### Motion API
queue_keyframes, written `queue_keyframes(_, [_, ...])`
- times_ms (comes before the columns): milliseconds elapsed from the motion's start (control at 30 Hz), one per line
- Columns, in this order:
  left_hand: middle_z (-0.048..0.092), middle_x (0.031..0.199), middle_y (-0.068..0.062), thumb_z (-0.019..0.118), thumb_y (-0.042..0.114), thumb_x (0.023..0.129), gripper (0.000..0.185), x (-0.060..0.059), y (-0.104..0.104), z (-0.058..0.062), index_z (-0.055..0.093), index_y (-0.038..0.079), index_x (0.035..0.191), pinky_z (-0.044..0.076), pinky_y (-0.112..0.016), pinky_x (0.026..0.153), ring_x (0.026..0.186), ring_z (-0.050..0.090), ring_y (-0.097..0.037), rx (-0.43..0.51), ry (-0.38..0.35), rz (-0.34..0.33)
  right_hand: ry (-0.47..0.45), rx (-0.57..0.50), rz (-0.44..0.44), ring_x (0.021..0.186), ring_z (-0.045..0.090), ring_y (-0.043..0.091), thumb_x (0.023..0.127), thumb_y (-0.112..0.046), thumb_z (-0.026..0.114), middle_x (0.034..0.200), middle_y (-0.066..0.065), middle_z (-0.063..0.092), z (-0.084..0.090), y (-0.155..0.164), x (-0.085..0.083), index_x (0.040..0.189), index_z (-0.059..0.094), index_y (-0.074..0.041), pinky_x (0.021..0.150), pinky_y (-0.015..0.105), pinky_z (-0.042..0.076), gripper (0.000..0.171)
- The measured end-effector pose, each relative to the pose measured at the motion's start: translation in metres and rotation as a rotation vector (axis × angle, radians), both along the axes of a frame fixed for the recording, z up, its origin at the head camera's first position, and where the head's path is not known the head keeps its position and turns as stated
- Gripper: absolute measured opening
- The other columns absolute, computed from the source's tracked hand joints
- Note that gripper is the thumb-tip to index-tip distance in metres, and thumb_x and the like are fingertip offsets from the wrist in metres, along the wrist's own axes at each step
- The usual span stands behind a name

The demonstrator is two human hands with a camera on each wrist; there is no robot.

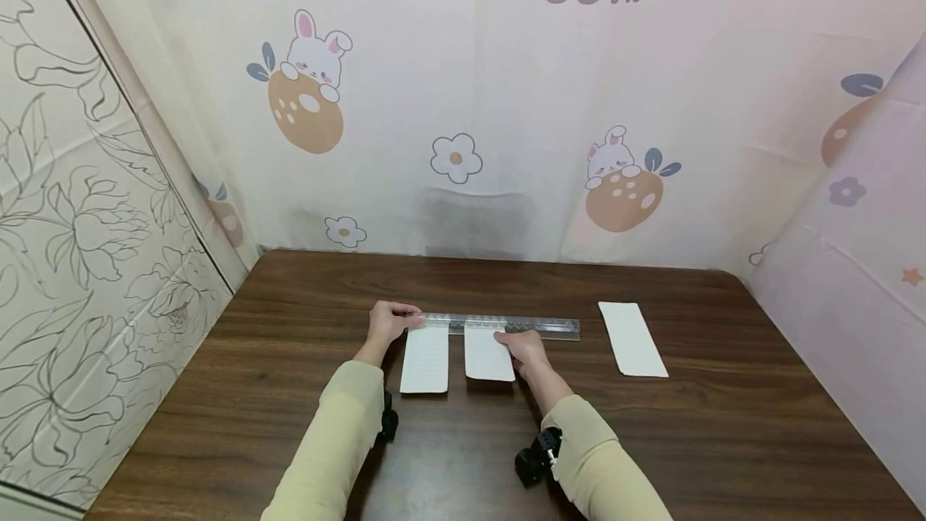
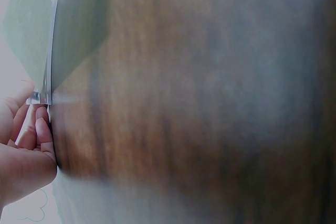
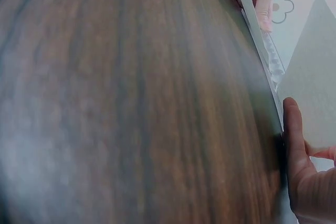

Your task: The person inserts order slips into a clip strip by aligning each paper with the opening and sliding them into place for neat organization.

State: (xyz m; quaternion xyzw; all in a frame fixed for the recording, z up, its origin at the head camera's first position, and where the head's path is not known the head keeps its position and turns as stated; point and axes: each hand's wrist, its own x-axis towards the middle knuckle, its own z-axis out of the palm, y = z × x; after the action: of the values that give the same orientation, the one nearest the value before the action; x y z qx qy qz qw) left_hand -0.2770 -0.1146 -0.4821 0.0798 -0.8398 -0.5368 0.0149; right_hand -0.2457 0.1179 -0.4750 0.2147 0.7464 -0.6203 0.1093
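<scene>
The clear ruler point(image 1: 541, 328) is located toward the far edge of the tabletop point(image 1: 723, 424), roughly parallel to that edge. Its left end is pinched by the left hand point(image 1: 387, 322). The middle sheet point(image 1: 487, 356) is pinched at its right side by the right hand point(image 1: 526, 350); its near end appears raised above a shadow. The ruler is judged light, stiff and slippery, best taken at its ends; the sheet is judged light and easily creased, best taken by a side edge. The upper ends of the left sheet point(image 1: 425, 360) and the middle sheet overlap the ruler, obstructing access along its length. The right sheet point(image 1: 633, 339) is located apart, toward the far right corner.
</scene>
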Motion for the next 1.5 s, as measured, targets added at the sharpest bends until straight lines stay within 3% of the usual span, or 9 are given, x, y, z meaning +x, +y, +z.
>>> queue_keyframes(467, [0.067, 0.089, -0.009, 0.077, 0.015, 0.068, 0.017, 0.001, 0.0, 0.001, 0.073, 0.005, 0.081, 0.047, -0.035, 0.072, 0.087, 0.058, -0.023, -0.005, -0.009, 0.005, 0.007, -0.025, 0.004, 0.07, 0.056, 0.019, 0.083, -0.008, 0.061, 0.1, 0.025, 0.054, 0.001, -0.006, 0.0, 0.114, 0.046, 0.017, 0.061, 0.031, 0.049, 0.042])
queue_keyframes(733, [0.067, 0.089, -0.009, 0.077, 0.015, 0.068, 0.017, 0.001, 0.0, 0.001, 0.073, 0.004, 0.081, 0.047, -0.034, 0.072, 0.086, 0.058, -0.023, -0.009, 0.0, 0.001, -0.007, -0.018, -0.003, 0.081, 0.057, 0.024, 0.082, -0.008, 0.061, 0.107, 0.027, 0.052, 0.0, -0.009, -0.001, 0.116, 0.043, 0.016, 0.066, 0.032, 0.049, 0.045])
queue_keyframes(1133, [0.067, 0.09, -0.009, 0.077, 0.015, 0.068, 0.018, 0.001, 0.0, 0.001, 0.073, 0.004, 0.081, 0.047, -0.034, 0.072, 0.087, 0.058, -0.024, -0.009, -0.004, 0.005, 0.022, -0.065, -0.006, 0.073, 0.059, 0.022, 0.082, -0.004, 0.061, 0.098, 0.026, 0.057, -0.002, -0.014, -0.001, 0.107, 0.051, 0.017, 0.062, 0.033, 0.05, 0.035])
queue_keyframes(1500, [0.067, 0.089, -0.009, 0.077, 0.014, 0.068, 0.017, 0.002, 0.001, 0.003, 0.072, 0.004, 0.081, 0.047, -0.032, 0.069, 0.085, 0.058, -0.023, 0.01, -0.012, 0.002, 0.01, -0.047, -0.016, 0.075, 0.057, 0.021, 0.081, -0.005, 0.061, 0.099, 0.025, 0.056, -0.003, -0.018, -0.004, 0.11, 0.048, 0.016, 0.063, 0.031, 0.049, 0.038])
